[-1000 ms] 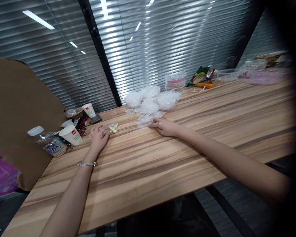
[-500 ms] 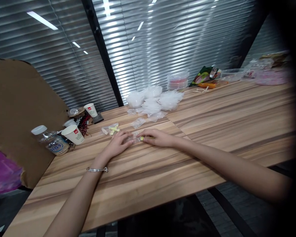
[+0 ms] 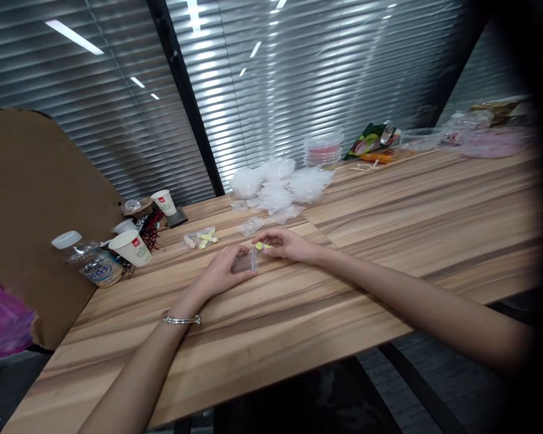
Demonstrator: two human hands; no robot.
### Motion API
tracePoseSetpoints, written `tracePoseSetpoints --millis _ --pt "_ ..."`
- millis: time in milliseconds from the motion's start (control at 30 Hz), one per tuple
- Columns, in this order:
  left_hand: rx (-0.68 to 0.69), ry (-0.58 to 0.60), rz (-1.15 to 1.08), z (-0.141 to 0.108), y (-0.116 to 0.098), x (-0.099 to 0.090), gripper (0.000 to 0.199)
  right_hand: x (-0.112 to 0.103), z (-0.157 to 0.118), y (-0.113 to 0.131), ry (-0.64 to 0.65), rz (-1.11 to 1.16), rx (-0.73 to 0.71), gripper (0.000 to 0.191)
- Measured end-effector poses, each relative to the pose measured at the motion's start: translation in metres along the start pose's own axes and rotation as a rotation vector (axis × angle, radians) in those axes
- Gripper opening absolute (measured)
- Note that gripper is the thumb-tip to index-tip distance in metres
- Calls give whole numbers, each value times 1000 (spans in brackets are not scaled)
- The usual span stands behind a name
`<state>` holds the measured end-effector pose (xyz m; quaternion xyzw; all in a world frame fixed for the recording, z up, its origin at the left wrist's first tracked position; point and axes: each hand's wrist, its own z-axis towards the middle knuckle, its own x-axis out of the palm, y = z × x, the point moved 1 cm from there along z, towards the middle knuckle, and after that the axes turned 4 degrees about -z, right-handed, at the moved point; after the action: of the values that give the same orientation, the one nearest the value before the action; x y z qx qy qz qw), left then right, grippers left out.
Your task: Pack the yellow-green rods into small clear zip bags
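Observation:
My left hand (image 3: 230, 269) rests on the wooden table, its thumb and fingers closed on a small clear zip bag (image 3: 245, 261). Just to the right, my right hand (image 3: 283, 246) pinches a small yellow-green piece (image 3: 260, 246) beside the bag's opening edge. Behind my left hand lies a clear bag with yellow-green and pale pieces (image 3: 205, 239). A flat clear bag (image 3: 251, 226) lies behind both hands, in front of a pile of clear bags (image 3: 278, 191).
At the left stand a capped bottle (image 3: 100, 269), two paper cups (image 3: 132, 248) and a cardboard panel (image 3: 36, 199). Stacked clear tubs (image 3: 323, 148), a green packet (image 3: 371, 140) and a pink-tinted tray (image 3: 495, 142) line the back by the blinds.
My hands have moved slightly apart. The clear bag shows more fully at my left hand, and the yellow-green piece in my right hand is now lifted beside it.

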<state>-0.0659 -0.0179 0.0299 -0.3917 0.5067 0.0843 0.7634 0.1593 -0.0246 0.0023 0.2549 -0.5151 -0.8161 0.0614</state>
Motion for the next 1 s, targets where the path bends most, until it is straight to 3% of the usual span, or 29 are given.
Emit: tracePoseSetpoints --millis 200,433,633,1000 --pt "-9 -54 15 0 0 5 56 4 0 7 -8 133 31 46" --pt "82 -117 77 0 -3 5 63 6 -1 11 -17 271 103 42" --pt "78 -135 101 -1 -6 4 57 2 -3 11 -57 222 123 43" --pt "138 -137 159 1 -6 6 39 3 1 -1 -217 429 182 40"
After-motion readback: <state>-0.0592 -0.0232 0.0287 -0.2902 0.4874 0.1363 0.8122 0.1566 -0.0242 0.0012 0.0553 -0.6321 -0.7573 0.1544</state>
